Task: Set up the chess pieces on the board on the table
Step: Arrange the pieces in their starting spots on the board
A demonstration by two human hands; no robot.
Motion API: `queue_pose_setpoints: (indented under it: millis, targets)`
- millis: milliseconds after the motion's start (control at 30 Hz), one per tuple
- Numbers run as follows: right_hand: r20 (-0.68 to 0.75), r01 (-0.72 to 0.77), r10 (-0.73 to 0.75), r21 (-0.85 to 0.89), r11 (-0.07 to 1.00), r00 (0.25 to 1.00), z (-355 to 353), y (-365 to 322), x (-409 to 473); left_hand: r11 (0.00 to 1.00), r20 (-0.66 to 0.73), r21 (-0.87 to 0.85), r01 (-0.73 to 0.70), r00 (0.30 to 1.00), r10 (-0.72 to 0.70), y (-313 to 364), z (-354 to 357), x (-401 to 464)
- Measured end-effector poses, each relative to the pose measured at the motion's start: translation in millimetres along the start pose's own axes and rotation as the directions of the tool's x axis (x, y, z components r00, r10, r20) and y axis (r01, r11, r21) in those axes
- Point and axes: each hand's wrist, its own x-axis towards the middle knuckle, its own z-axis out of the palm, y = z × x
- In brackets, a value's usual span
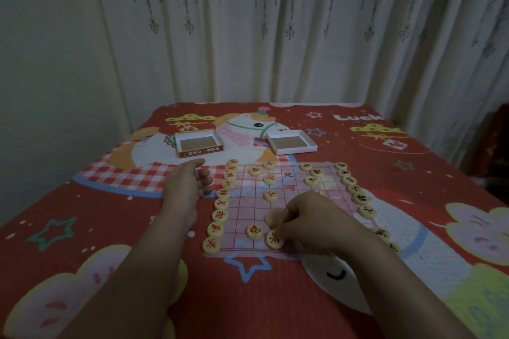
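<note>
A thin chess board sheet with a red grid lies on the red cartoon tablecloth. Round pale chess pieces with red characters line its left edge. Black-lettered pieces line its right edge. A few more pieces stand inside the grid. My right hand is over the near part of the board, fingers curled and pinching a blurred pale piece, just above a red-lettered piece. My left hand hovers beside the board's left edge with relaxed fingers, holding nothing.
Two shallow box halves lie beyond the board: a red-sided one at the left and a white one at the right. Curtains hang behind the table's far edge. A dark object stands off the table at the right.
</note>
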Motion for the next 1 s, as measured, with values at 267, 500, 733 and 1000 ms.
queue_pose_setpoints:
  millis: [267,500,733,1000]
  targets:
    - [-0.027,-0.015,0.014,-0.038,0.999,1.000,2,-1,-3,1.000,0.010,0.006,-0.014,1.000,0.014,0,1,-2]
    - [-0.025,-0.019,0.018,-0.065,0.998,1.000,3,-1,-5,1.000,0.008,0.010,-0.018,1.000,0.018,0,1,-2]
    - [0.006,0.017,-0.016,-0.078,0.997,1.000,7,-5,-15,1.000,0.010,0.019,-0.020,1.000,0.020,-1,0,-1]
    - [-0.016,0.050,-0.055,-0.202,0.978,0.998,15,-8,-18,0.999,0.024,0.020,-0.028,0.999,0.028,-2,2,-1]
